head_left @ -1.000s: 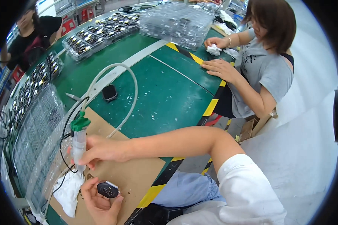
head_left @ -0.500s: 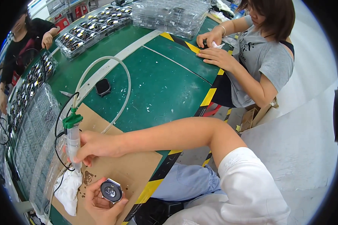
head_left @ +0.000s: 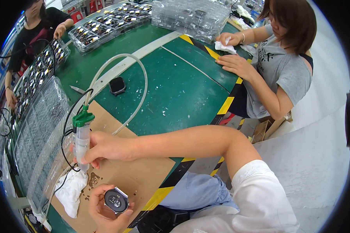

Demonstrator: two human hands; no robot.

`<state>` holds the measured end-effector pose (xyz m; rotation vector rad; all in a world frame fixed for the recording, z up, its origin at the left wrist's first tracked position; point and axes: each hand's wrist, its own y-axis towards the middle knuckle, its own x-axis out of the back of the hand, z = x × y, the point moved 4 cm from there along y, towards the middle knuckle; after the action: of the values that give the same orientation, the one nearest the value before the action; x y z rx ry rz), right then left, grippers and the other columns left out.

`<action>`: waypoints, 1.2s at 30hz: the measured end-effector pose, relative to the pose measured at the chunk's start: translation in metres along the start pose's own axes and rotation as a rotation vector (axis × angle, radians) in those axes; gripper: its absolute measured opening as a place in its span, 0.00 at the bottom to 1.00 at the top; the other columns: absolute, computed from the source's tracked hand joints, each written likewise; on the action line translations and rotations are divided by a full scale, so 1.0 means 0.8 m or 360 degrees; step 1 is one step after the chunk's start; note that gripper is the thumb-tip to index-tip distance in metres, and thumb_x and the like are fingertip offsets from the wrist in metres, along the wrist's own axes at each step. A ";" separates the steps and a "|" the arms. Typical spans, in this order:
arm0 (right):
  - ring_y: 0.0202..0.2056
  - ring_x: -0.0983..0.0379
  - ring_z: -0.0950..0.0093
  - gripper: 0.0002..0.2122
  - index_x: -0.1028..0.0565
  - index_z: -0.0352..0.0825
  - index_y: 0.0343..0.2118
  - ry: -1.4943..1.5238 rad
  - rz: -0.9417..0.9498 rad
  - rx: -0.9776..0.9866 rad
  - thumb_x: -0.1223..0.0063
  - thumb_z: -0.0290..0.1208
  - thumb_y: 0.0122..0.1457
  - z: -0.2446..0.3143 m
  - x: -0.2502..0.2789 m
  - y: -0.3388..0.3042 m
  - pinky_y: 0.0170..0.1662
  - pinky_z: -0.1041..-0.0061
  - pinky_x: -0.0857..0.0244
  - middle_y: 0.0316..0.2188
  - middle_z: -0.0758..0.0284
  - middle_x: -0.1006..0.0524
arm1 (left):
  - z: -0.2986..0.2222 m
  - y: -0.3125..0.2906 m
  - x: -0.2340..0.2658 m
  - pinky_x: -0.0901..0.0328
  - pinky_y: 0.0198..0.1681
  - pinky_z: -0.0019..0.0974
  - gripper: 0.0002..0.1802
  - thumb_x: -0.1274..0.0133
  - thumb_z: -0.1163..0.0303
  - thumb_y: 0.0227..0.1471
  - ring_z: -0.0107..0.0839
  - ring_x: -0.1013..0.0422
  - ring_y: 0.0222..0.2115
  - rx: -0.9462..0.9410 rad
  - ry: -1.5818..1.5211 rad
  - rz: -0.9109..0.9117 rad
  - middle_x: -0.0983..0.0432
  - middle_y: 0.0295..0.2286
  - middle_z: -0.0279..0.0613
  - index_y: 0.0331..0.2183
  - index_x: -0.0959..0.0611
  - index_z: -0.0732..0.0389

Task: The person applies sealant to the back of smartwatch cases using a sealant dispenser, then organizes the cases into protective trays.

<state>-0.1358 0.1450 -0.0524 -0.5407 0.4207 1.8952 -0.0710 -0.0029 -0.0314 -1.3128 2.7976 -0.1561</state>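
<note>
Between the thumb and fingers of my left hand point(head_left: 100, 213) is a round dark smartwatch case point(head_left: 116, 200) with a silver rim, its back facing up, above the near edge of the brown board. My right hand point(head_left: 105, 146) is wrapped round an upright clear dispensing syringe point(head_left: 83, 141) with a green cap point(head_left: 83, 119), partly filled with something whitish. A pale hose point(head_left: 145, 87) loops from its top. The syringe tip is down by a crumpled white cloth point(head_left: 72, 190), left of the watch case. Some right fingers are hidden behind the barrel.
Brown cardboard point(head_left: 144, 171) with dark wet spots lies under my hands. A square dark watch case point(head_left: 117, 86) sits on the green table point(head_left: 175, 85). Clear trays point(head_left: 42, 116) flank the left; filled trays point(head_left: 109, 25) stand behind. A co-worker point(head_left: 284, 66) at the right holds white cloth.
The whole view has shifted slightly, moving things to the right. Both my hands keep their holds. At the far right, the co-worker's hand has lifted with the white cloth.
</note>
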 end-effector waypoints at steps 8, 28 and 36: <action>0.22 0.36 0.83 0.19 0.36 0.32 0.44 0.0008 0.0018 -0.0013 0.48 0.26 0.48 0.003 -0.001 -0.002 0.27 0.83 0.39 0.35 0.66 0.27 | -0.002 0.004 -0.005 0.33 0.30 0.27 0.34 0.44 0.83 0.30 0.27 0.32 0.26 -0.0034 -0.0068 -0.0041 0.39 0.33 0.39 0.44 0.37 0.64; 0.36 0.32 0.76 0.15 0.31 0.33 0.40 -0.0632 0.0273 0.0552 0.45 0.26 0.48 0.007 -0.018 -0.007 0.43 0.76 0.39 0.34 0.69 0.27 | -0.008 0.006 -0.011 0.36 0.30 0.30 0.24 0.38 0.82 0.31 0.34 0.30 0.28 -0.0592 0.0562 0.0078 0.28 0.27 0.43 0.36 0.27 0.64; 0.33 0.33 0.75 0.15 0.30 0.34 0.39 -0.0837 0.0000 -0.0137 0.45 0.34 0.49 0.009 -0.010 -0.020 0.38 0.75 0.38 0.30 0.67 0.27 | -0.026 0.017 -0.016 0.34 0.35 0.32 0.27 0.36 0.79 0.28 0.36 0.30 0.32 -0.0826 0.1069 0.0156 0.30 0.33 0.45 0.38 0.26 0.67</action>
<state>-0.1193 0.1484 -0.0427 -0.0828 -0.0056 1.9720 -0.0748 0.0171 -0.0125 -1.4059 3.6495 0.1882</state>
